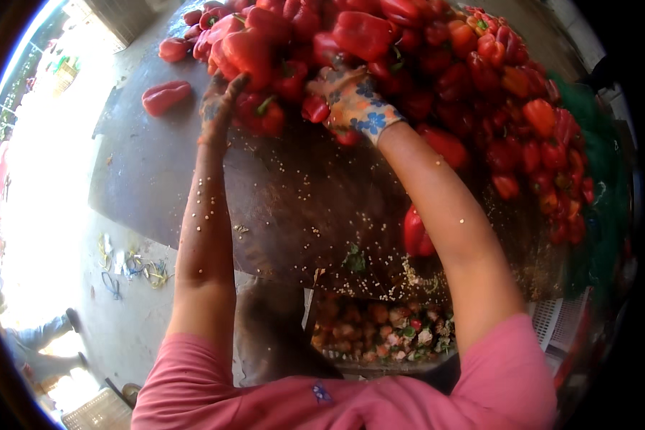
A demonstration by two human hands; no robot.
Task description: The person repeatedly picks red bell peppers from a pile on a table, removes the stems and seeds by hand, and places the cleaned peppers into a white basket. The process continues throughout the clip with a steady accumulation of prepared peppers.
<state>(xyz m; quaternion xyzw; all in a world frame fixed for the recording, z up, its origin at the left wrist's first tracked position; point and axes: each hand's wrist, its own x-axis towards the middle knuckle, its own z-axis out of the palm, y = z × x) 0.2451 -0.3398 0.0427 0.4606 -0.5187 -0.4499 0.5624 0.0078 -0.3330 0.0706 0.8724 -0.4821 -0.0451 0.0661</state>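
Observation:
At the near edge of a large heap of red bell peppers [365, 36], both my hands reach forward in stained, patterned gloves. My left hand [218, 107] has its thumb and fingers around the lower end of a blurred red bell pepper [245, 57]. My right hand [358, 104], in a glove with blue flowers, lies against the heap to the right; its fingertips are blurred and partly lost among the peppers. A small red pepper [315, 109] sits beside that hand's thumb side. Between the hands rests a pepper with a green stem [261, 113].
Pale seeds dot the dark tabletop [279, 215] and my forearms. One pepper [166, 97] lies apart at the left, another [417, 233] under my right forearm. Below the near edge is a container of pepper cores [387, 330]. Green netting [595, 143] borders the heap's right side.

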